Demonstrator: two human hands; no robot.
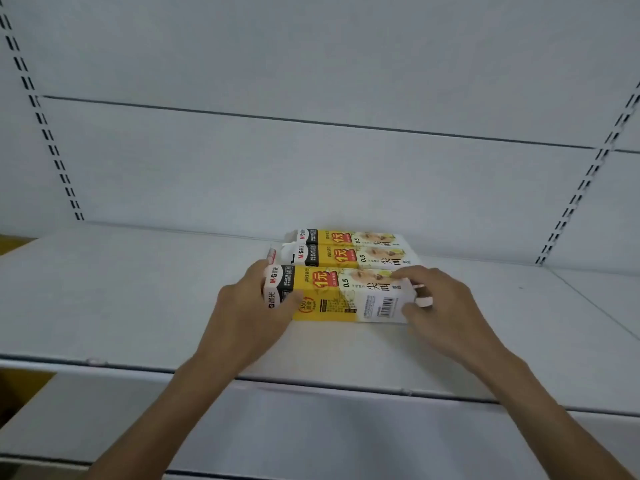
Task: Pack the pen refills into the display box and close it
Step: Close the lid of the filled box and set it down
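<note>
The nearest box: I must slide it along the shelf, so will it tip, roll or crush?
Probably no rolling or tipping: the nearest box lies flat on its long side on the shelf. It looks like thin card, so it may dent where the left hand and right hand grip its ends.

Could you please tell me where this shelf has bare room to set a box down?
Bare shelf lies left of the left hand and right of the right hand. Between them it is crowded: both grip the nearest box, two boxes packed behind.
</note>
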